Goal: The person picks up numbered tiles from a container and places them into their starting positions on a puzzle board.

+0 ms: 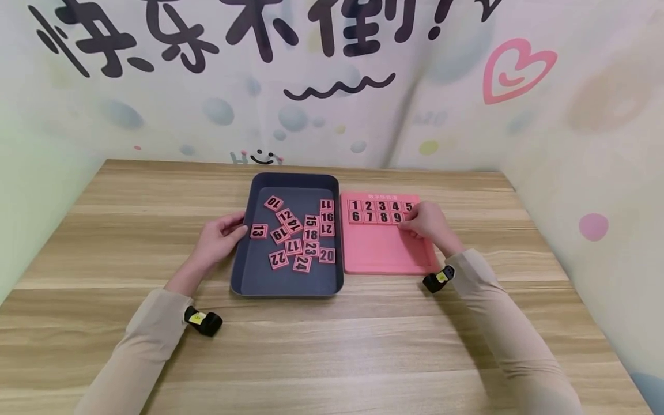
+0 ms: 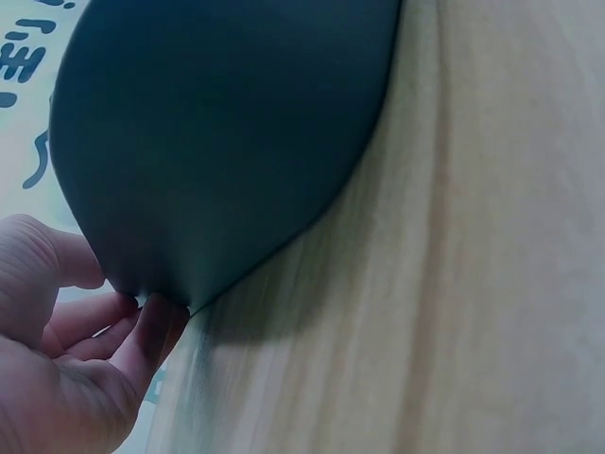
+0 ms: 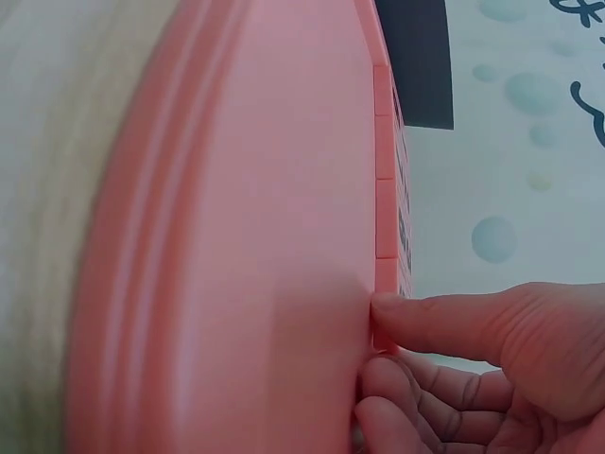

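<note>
My left hand [image 1: 220, 239] is at the left side of the dark grey tray [image 1: 246, 276], and in the left wrist view its thumb and fingertips pinch the rim. Loose pink number tiles [image 1: 278, 259], from 10 up to 24, lie scattered and variously turned in the tray. My right hand [image 1: 429, 222] pinches the 9 tile [image 1: 397, 217] at the end of the second row on the pink board [image 1: 381, 248]. Tiles 1 to 5 fill the top row; 6, 7 and 8 stand below them. The hand's fingers partly cover tiles 5 and 9.
The tray and board lie side by side on the wooden table [image 1: 290, 351], a narrow gap between them. Behind rises a wall [image 1: 311, 132] printed with lettering and dots. Black cameras [image 1: 207, 324] are strapped at both wrists.
</note>
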A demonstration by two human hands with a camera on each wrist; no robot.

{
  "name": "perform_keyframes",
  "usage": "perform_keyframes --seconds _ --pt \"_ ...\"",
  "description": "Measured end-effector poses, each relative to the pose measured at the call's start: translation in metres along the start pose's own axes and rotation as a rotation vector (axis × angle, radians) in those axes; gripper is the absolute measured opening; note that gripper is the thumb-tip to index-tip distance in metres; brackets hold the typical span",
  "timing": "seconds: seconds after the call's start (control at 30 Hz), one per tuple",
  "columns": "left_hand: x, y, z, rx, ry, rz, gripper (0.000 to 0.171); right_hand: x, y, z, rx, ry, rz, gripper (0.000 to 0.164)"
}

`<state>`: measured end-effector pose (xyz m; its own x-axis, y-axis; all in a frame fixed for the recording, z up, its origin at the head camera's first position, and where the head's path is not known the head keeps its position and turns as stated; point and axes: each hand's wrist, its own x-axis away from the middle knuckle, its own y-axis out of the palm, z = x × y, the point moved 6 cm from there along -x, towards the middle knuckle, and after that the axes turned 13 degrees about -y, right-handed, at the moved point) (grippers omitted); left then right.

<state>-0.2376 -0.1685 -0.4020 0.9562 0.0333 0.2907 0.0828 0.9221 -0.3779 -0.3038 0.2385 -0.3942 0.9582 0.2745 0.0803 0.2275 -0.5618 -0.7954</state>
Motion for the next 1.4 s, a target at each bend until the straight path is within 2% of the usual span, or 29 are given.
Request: perform_keyframes --seconds 0.33,0.43,0.57,0.8,0.97,1.13,1.4 --pt "0.0 -0.001 0.001 -0.003 0.005 0.001 0.042 0.0 -0.005 -0.004 0.0 0.018 -0.021 0.021" --pt "0.0 -0.001 0.001 0.005 -0.002 -0.003 0.043 -0.001 -0.01 -0.014 0.054 -0.011 -0.003 0.021" --pt "0.0 -0.002 0.0 0.007 -0.01 0.002 0.042 -0.006 -0.012 -0.038 0.11 -0.077 0.026 0.022" --pt "0.0 -0.001 0.001 0.004 0.004 0.0 0.042 -0.014 0.008 -0.085 -0.027 -0.149 0.02 0.022" --pt "-0.001 0.0 0.0 0.001 0.002 0.0 0.042 -0.021 0.023 -0.111 -0.043 -0.207 0.023 0.02" --pt "0.0 0.0 0.0 0.003 0.004 -0.003 0.042 -0.028 0.04 -0.132 -0.111 -0.243 -0.006 0.022" --pt "-0.001 0.0 -0.001 0.01 -0.015 -0.005 0.042 -0.041 0.058 -0.167 -0.07 -0.336 -0.048 0.025"
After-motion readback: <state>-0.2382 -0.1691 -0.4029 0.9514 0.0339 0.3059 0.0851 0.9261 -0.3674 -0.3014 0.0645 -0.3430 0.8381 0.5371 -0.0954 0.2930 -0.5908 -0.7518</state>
